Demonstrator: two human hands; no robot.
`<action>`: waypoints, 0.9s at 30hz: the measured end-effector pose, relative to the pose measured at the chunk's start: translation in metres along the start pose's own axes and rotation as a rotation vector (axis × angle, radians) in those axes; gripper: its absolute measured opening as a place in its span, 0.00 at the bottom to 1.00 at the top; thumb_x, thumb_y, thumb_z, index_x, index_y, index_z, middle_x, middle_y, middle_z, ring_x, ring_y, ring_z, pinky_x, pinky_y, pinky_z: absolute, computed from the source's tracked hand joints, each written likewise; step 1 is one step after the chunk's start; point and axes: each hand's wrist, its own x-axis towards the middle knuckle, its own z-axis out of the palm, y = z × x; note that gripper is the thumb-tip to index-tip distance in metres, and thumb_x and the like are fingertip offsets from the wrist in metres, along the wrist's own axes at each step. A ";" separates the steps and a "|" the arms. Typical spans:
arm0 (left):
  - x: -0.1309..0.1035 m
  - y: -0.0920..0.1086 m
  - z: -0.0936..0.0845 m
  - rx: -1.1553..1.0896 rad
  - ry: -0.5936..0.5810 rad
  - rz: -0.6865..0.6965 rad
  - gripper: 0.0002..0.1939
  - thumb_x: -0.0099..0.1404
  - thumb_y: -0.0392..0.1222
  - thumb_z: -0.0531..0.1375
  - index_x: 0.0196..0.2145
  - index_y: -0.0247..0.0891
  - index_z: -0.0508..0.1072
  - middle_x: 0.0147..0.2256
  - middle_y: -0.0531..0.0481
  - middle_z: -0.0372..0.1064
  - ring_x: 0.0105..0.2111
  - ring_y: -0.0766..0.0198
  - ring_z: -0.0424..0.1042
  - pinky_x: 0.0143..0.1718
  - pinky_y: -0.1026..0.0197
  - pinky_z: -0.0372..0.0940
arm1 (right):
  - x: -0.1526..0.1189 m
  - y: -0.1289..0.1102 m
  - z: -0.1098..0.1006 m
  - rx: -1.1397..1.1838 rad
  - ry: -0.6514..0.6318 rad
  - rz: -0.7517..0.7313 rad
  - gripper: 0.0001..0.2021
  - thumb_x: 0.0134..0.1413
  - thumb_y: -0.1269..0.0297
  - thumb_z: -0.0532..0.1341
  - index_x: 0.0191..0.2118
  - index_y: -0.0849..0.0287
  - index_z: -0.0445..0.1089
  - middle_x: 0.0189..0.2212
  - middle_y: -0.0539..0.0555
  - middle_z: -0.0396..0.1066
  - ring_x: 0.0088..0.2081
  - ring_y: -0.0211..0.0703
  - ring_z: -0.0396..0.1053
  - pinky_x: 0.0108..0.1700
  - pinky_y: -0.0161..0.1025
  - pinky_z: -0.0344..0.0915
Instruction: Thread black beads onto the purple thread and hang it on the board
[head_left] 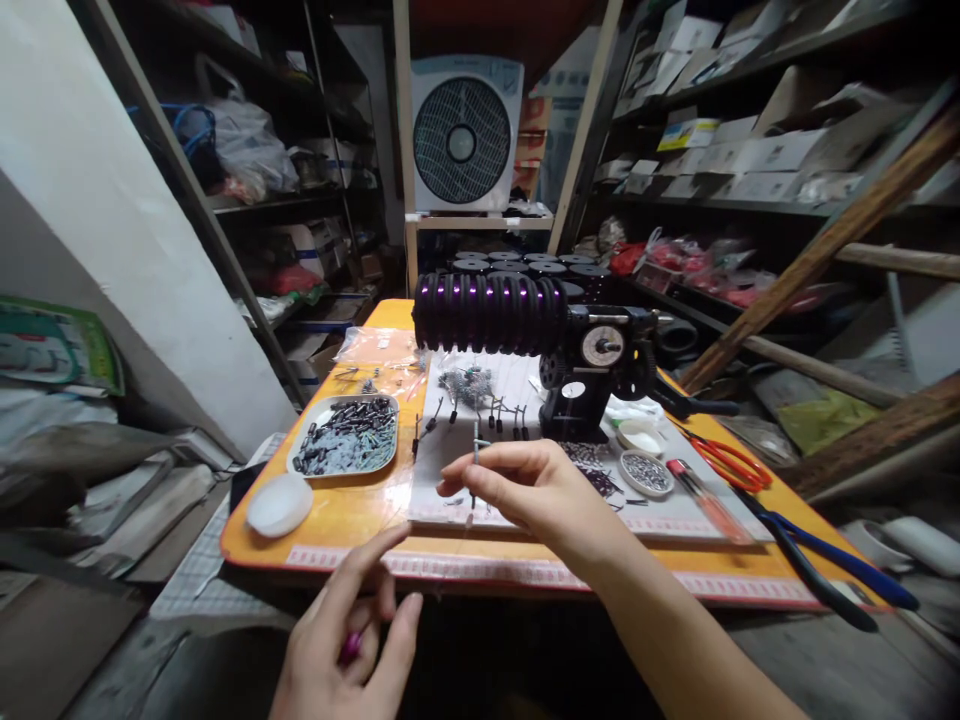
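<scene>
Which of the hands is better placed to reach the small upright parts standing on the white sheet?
The right hand. It is already over the white sheet, pinching a thin pin just beside the upright parts. The left hand is below the table edge, probably too far.

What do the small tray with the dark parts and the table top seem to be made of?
The tray looks like metal: grey, thin raised rim with a dull shine. The table top looks like orange plastic or laminate: smooth, even colour, slightly glossy. Neither is certain.

Cramped workshop-storeroom: metal shelves (750, 150) stacked with boxes, orange worktable (352, 515), hand-crank winding machine (592, 370), pliers (825, 560).
</scene>
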 end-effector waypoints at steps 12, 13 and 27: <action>0.048 0.050 0.027 -0.373 -0.486 -0.016 0.18 0.66 0.56 0.62 0.31 0.38 0.79 0.20 0.57 0.63 0.20 0.68 0.58 0.28 0.65 0.61 | 0.000 -0.009 0.003 0.136 -0.074 0.034 0.12 0.54 0.55 0.71 0.37 0.59 0.82 0.47 0.58 0.78 0.29 0.34 0.72 0.31 0.34 0.73; 0.047 0.050 0.028 -0.381 -0.502 -0.025 0.19 0.66 0.57 0.62 0.28 0.37 0.77 0.20 0.57 0.64 0.19 0.70 0.54 0.25 0.66 0.56 | 0.000 -0.008 0.004 0.158 -0.089 0.045 0.13 0.55 0.55 0.71 0.38 0.60 0.82 0.42 0.57 0.79 0.26 0.34 0.71 0.29 0.34 0.72; -0.014 0.009 0.032 -0.752 -0.913 -0.413 0.30 0.62 0.69 0.59 0.21 0.39 0.64 0.16 0.53 0.66 0.11 0.77 0.40 0.14 0.65 0.34 | 0.000 0.016 0.002 0.483 -0.078 0.115 0.15 0.52 0.55 0.72 0.30 0.63 0.72 0.19 0.45 0.69 0.10 0.25 0.60 0.10 0.22 0.54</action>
